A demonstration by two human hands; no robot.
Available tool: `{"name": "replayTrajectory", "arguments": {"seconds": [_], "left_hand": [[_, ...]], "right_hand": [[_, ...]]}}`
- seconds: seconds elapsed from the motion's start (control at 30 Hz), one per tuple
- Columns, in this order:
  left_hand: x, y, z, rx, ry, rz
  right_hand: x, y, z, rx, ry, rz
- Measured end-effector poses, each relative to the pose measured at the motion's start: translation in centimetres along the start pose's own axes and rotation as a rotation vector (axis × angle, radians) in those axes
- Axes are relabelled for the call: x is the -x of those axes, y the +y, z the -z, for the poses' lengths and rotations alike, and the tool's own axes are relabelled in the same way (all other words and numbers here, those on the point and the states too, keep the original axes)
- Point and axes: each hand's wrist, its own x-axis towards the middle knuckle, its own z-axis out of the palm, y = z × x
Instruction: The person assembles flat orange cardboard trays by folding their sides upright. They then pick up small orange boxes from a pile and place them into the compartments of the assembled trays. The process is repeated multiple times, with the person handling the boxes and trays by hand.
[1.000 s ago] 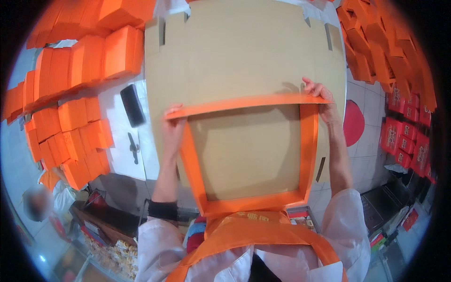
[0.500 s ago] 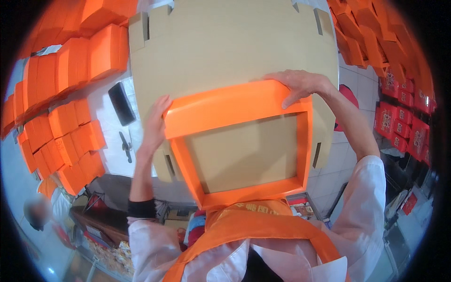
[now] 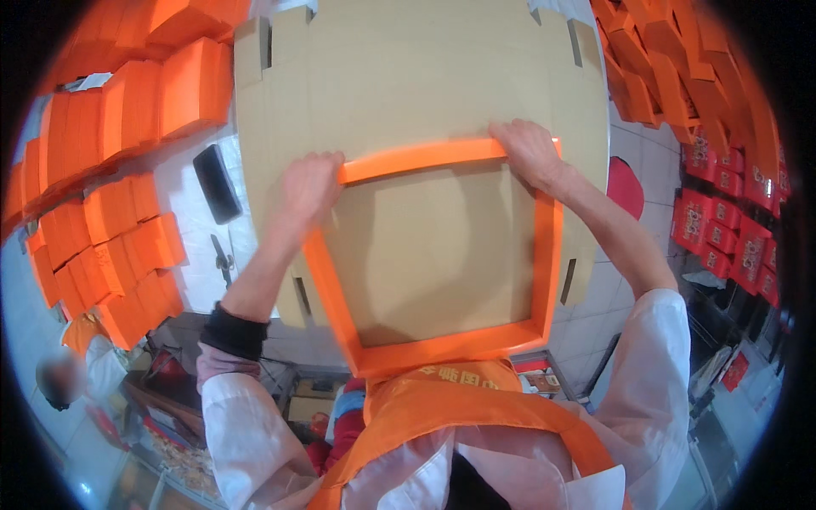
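Hands first: left hand [image 3: 310,183] and right hand [image 3: 529,149] gripping far wall of orange box tray [image 3: 544,255], over flat cardboard sheet [image 3: 408,76]. Walls standing on four sides; far corners seemingly unfinished. Finished orange boxes [image 3: 127,119] stacked beyond left hand.

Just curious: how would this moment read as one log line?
left hand: grips tray far rim | right hand: grips far rim | tray: on cardboard
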Motion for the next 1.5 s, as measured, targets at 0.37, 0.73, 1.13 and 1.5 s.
{"name": "replayTrajectory", "arguments": {"seconds": [0.37, 0.73, 1.13, 1.5], "left_hand": [[3.5, -1.7, -3.4, 0.107, 0.336, 0.259], [-0.6, -4.5, 0.5, 0.500, 0.476, 0.540], [4.5, -15.9, -3.3, 1.532, 0.666, 0.618], [-1.5, -26.0, -3.5, 2.076, 0.407, 0.685]], "right_hand": [[4.2, 3.5, 0.7, -0.175, 0.125, -0.249], [1.4, 2.2, 2.2, -0.379, 0.294, -0.426], [-3.0, -9.8, 6.5, -0.752, 0.505, -0.458], [-31.7, -23.3, 4.9, -1.446, 0.240, -0.422]]}}
